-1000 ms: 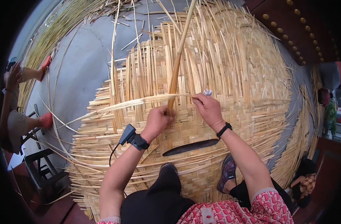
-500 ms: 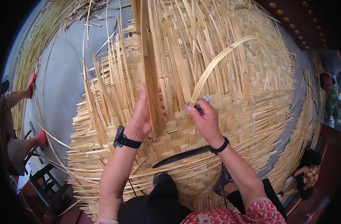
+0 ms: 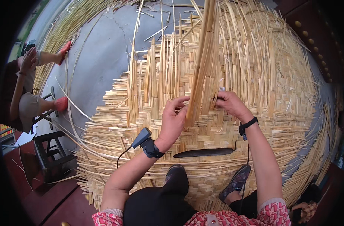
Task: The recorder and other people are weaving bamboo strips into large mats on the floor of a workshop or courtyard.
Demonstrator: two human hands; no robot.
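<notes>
A large mat of flat, straw-coloured split reed strips (image 3: 202, 135) lies under both hands, woven in a slanting pattern. Several long strips (image 3: 205, 52) rise from it as an upright bundle. At the bundle's left edge, near its base, my left hand (image 3: 174, 117) is closed, with thumb and fingers pinching the strips. My right hand (image 3: 234, 105) is just right of the bundle, fingers curled in among the strips; its fingertips are partly hidden, and what they pinch is unclear. A small pale, shiny bit (image 3: 221, 89) shows beside them. A dark blade-shaped tool (image 3: 204, 152) lies on the mat nearer me.
My shoes (image 3: 237, 181) stand on the mat's near part. At left, another person in red shoes (image 3: 61, 104) sits near a dark stool (image 3: 53, 154). Loose strips (image 3: 78, 24) lie at the far left. A dark studded panel (image 3: 311, 34) borders the far right.
The view has turned, shifting the scene rightward. My left hand has gone from flat against the bundle to pinching its edge. The arched loose strip no longer shows in my right hand, which is now beside the bundle.
</notes>
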